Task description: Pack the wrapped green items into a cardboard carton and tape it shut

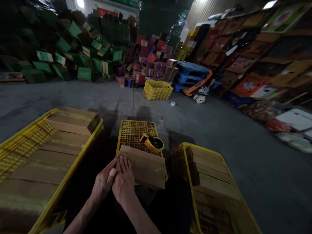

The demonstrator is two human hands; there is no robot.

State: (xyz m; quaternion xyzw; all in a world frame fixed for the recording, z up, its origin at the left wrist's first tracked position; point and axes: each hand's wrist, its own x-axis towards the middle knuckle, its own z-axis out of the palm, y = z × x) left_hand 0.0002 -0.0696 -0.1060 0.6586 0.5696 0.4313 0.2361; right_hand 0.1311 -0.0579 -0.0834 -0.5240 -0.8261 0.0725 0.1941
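Observation:
A closed brown cardboard box (146, 165) lies across the near part of an upturned yellow plastic crate (129, 128). My right hand (124, 180) rests on the box's left end with its fingers stretched out over the cardboard. Close beside it, my left hand (103, 182) touches the corner of the same end, fingers extended and partly hidden by the right hand. Neither hand is wrapped around anything. Just beyond the box, a yellow tape dispenser (153, 144) lies on the crate.
To my left stands a long yellow crate (97, 130) holding several brown boxes (60, 159). Another yellow crate (185, 159) with boxes is on the right. Farther off are a yellow crate (158, 90), an orange pallet jack (200, 84), blue pallets (190, 70) and heaped green cartons (85, 73).

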